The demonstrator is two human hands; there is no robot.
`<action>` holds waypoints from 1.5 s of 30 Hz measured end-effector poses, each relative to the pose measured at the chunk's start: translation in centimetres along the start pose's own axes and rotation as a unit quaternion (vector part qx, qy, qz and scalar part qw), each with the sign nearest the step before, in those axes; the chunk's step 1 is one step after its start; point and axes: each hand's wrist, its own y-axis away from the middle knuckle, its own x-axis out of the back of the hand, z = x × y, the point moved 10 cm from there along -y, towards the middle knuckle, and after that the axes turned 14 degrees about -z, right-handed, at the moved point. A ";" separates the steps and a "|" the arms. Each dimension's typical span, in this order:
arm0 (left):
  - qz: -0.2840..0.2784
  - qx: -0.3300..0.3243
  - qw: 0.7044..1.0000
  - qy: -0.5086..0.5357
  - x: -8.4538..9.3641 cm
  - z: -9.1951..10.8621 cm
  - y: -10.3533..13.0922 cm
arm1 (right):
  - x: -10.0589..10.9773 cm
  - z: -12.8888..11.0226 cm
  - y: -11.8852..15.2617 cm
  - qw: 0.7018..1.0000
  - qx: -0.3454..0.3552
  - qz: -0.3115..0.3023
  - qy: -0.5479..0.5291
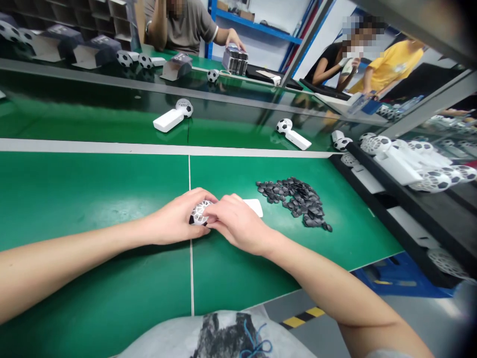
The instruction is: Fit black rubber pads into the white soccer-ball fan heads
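Observation:
A handheld fan with a football-patterned round head (200, 214) and a white handle (254, 208) lies low over the green table between my hands. My left hand (182, 216) is wrapped around the left side of the round head. My right hand (236, 221) covers the fan's neck, its thumb and fingertips pinched together against the head. Whatever sits between those right fingertips is hidden. To the right of my right hand, small black pieces (298, 199) are spread in a loose pile on the tabletop.
Two similar fans, one on the left (173, 115) and one on the right (292, 133), lie on the green strip beyond the white edge. Black trays (443, 214) stacked with fans stand at right. Across the line, a person (186, 30) touches boxes (235, 59); others work farther right.

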 end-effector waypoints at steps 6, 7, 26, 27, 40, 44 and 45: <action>-0.013 -0.058 0.998 -0.036 -0.2 0.7 0.3 | -0.4 2.1 0.0 0.994 -0.062 0.009 -0.088; -0.018 -0.067 0.997 -0.044 -0.3 0.8 0.3 | -0.5 2.2 0.1 0.994 -0.063 0.010 -0.091; -0.005 -0.051 0.999 0.012 0.9 0.2 -0.5 | 2.3 3.5 3.0 0.974 -0.100 0.106 -0.174; 0.016 -0.034 0.999 0.020 1.7 -0.4 -1.1 | 3.2 3.9 4.4 0.972 -0.097 0.143 -0.162; 0.268 0.127 0.955 -0.019 13.9 -4.4 -17.4 | 3.7 10.4 13.1 0.932 -0.213 0.291 -0.032; 0.170 -0.052 0.984 0.011 8.1 4.4 -13.4 | 4.3 10.7 13.4 0.929 -0.222 0.295 -0.035; 0.095 -0.115 0.989 0.021 5.6 6.8 -12.1 | 4.3 10.7 13.3 0.931 -0.217 0.293 -0.033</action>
